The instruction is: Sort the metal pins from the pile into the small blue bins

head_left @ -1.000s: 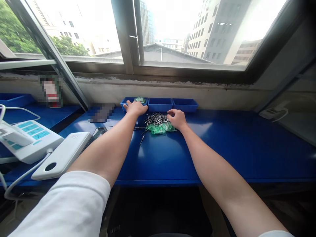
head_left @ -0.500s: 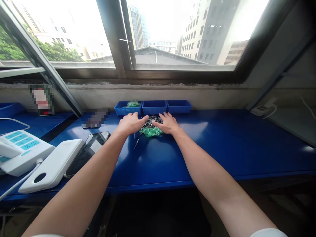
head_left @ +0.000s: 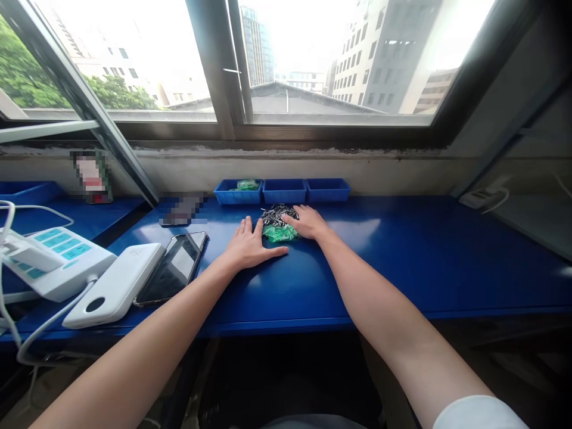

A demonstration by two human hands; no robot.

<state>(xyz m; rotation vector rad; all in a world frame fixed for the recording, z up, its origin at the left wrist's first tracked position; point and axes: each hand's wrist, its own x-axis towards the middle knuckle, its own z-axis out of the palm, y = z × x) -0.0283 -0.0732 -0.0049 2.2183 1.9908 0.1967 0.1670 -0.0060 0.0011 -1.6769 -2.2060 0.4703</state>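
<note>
On the blue table lies a heap of small black and silver metal pins that look like rivets. Crumpled green plastic shows along the near side of this heap. My left hand is open, palm down with fingers spread, at the heap's left and near edge; its thumb points right, just in front of the plastic. My right hand rests against the right side, fingers stretched out and thumb over the edge of the pile. Neither hand grips anything. The undersides of both hands are hidden.
Behind the heap stand three blue bins: a left bin holding green plastic packets, a middle bin and a right bin. At left lie a phone, a white power bank and a power strip with cables.
My left hand has come nearer and to the right, round the heap's near left side, where a loose pin lay. My right hand stays at the right side. The camera view has shifted slightly.
</note>
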